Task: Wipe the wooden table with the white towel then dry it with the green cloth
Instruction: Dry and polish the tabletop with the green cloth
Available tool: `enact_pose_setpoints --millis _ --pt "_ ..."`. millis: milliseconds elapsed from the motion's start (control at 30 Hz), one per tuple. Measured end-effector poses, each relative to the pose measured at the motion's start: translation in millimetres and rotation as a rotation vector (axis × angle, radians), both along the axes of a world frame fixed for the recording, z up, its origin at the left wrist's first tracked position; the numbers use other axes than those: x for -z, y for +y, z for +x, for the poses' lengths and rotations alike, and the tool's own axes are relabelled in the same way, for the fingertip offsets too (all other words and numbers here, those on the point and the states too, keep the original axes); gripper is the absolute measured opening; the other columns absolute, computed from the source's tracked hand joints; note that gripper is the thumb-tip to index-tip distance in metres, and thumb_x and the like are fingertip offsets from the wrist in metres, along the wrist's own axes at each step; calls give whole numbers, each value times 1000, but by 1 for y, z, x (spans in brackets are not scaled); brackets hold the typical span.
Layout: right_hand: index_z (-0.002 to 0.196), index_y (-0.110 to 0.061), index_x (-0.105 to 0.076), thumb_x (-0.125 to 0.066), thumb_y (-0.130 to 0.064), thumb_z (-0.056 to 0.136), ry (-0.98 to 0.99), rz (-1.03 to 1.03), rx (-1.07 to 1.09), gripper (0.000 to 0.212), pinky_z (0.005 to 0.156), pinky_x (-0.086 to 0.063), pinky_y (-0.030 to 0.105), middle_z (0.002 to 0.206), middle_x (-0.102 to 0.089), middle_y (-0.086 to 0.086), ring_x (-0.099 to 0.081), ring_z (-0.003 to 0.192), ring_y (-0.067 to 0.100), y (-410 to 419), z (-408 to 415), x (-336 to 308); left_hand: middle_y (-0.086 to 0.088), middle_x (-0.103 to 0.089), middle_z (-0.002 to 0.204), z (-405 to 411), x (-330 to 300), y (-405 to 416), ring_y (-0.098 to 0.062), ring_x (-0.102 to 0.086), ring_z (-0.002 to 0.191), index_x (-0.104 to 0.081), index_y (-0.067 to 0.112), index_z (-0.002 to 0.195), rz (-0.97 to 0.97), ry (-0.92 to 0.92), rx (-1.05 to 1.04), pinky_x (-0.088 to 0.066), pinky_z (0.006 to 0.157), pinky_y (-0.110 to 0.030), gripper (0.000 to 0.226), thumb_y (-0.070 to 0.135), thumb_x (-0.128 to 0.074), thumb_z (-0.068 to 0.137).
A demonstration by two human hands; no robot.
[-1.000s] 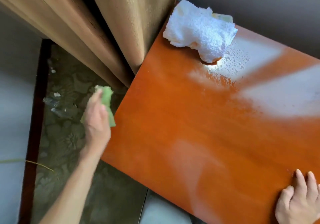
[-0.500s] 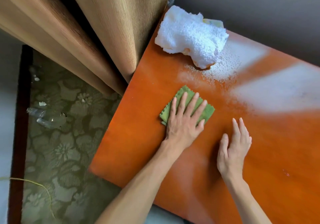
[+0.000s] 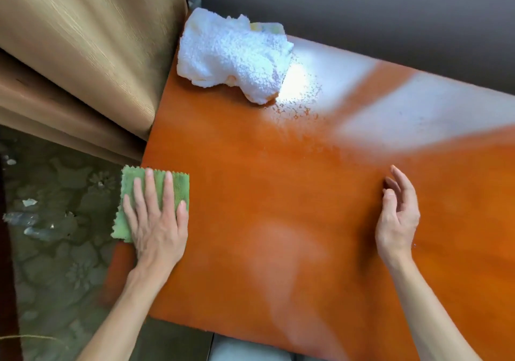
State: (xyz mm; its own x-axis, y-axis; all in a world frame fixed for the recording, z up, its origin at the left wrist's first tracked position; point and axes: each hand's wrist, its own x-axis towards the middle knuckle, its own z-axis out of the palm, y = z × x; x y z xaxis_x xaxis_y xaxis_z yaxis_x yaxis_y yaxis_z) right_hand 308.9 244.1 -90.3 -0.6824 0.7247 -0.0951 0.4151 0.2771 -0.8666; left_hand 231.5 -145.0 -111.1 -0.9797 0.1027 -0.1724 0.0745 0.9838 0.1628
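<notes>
tan curtains (image 3: 83, 54) hang at the far left of an orange worktop (image 3: 278, 207), with a grey wall (image 3: 362, 6) behind and patterned floor (image 3: 61, 263) below on the left. bright patches of light fall across the far side of the worktop. white towel (image 3: 231, 57) lies bunched at the far left corner, touching the curtain edge, well apart from both hands. left hand (image 3: 156, 221) lies flat on the green cloth (image 3: 133, 190), grip apart, straight fingers pressing it to the worktop's left edge; part of the cloth overhangs that edge. right hand (image 3: 398, 215) sits near the middle right of the worktop, grip loose and holding nothing, fingers slightly bent, fingertips at the surface.
</notes>
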Motion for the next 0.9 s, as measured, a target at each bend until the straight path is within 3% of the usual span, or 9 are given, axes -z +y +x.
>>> enact_pose_setpoints --millis 133,233,467,733,900 --pt "144 -13 -50 -38 -7 100 -71 199 -87 47 115 -38 42 145 -52 0 -50 134 16 41 -2 16 -19 -11 166 46 1 57 -40 -10 153 -20 13 160 12 -10 72 -10 121 -62 62 42 -19 105" --pt "135 -2 -57 -41 -1 96 -31 420 -174 43 114 -37 34 142 -56 8 -49 131 18 46 0 29 -19 -15 166 56 3 108 -41 -14 152 -22 15 159 18 -13 158 -13 120 -63 59 42 -18 107" --pt "132 3 -59 -45 3 94 -39 529 -213 40 113 -34 30 141 -57 16 -52 127 31 45 -2 34 -14 -17 166 -25 6 175 -37 -15 153 -21 21 160 33 49 228 -9 122 -57 61 42 -27 103" --pt "132 2 -59 -40 -9 96 -156 541 -269 42 113 -26 18 143 -55 15 -50 120 39 43 -5 25 -10 -14 167 -72 3 107 -33 -10 154 -19 25 160 8 24 26 -10 123 -57 63 47 -25 102" --pt "128 4 -61 -41 -5 94 -182 562 -273 41 110 -31 28 141 -55 18 -50 117 39 43 -4 28 -13 -14 167 -65 -2 54 -34 -9 154 -18 21 161 0 11 -170 -7 123 -58 63 47 -20 103"
